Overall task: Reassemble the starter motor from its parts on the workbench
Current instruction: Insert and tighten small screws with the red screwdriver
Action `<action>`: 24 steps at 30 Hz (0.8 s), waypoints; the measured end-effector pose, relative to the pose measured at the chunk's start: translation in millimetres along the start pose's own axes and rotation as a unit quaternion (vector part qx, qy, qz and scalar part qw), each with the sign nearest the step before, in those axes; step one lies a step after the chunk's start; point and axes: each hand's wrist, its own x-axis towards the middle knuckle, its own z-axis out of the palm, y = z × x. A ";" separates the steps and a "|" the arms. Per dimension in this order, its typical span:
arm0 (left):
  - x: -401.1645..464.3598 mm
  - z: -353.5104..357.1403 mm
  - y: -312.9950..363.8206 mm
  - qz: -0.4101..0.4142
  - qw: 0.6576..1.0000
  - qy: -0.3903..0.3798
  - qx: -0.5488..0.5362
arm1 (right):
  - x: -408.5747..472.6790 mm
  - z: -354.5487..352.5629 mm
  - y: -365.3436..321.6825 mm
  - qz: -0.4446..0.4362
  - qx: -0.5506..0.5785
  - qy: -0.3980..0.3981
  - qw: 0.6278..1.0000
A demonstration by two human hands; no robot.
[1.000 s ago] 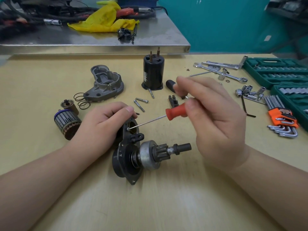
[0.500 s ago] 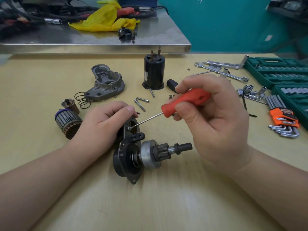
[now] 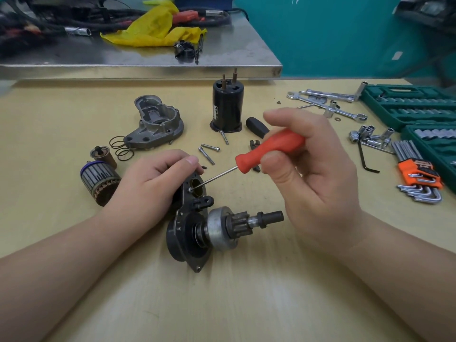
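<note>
A black starter housing plate with its pinion gear and shaft (image 3: 217, 228) lies on the bench in front of me. My left hand (image 3: 150, 183) grips the plate's upper end from the left. My right hand (image 3: 313, 169) holds a red-handled screwdriver (image 3: 269, 149); its thin blade slants down-left and its tip sits on a small screw beside a brass-lined hole in the plate. An armature (image 3: 100, 180) lies left of my left hand. Farther back are a grey aluminium nose cover (image 3: 158, 123), a black solenoid can (image 3: 227, 106) and two loose bolts (image 3: 208, 151).
Wire rings (image 3: 121, 148) and a small bronze cup (image 3: 102, 155) lie by the cover. Spanners (image 3: 328, 104), sockets, hex keys in an orange holder (image 3: 419, 178) and green socket cases (image 3: 414, 107) fill the right side. A steel-topped bench (image 3: 148, 67) with a yellow rag stands behind.
My right hand has shifted its hold on the screwdriver: one second ago it pinched the handle near the blade, and now the whole red handle shows, tilted up to the right. The left hand stays put.
</note>
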 end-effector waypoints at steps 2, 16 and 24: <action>0.5 -0.1 -0.2 0.001 1.000 0.002 0.001 | -0.7 -0.1 1.2 0.001 0.021 -0.006 1.000; -0.9 0.3 1.6 -0.004 1.000 0.007 -0.005 | 0.3 -3.0 -1.9 -0.002 0.021 0.009 1.000; 0.1 -0.1 2.3 -0.002 1.000 0.007 0.005 | -1.6 -1.3 -4.2 0.001 0.023 0.037 0.999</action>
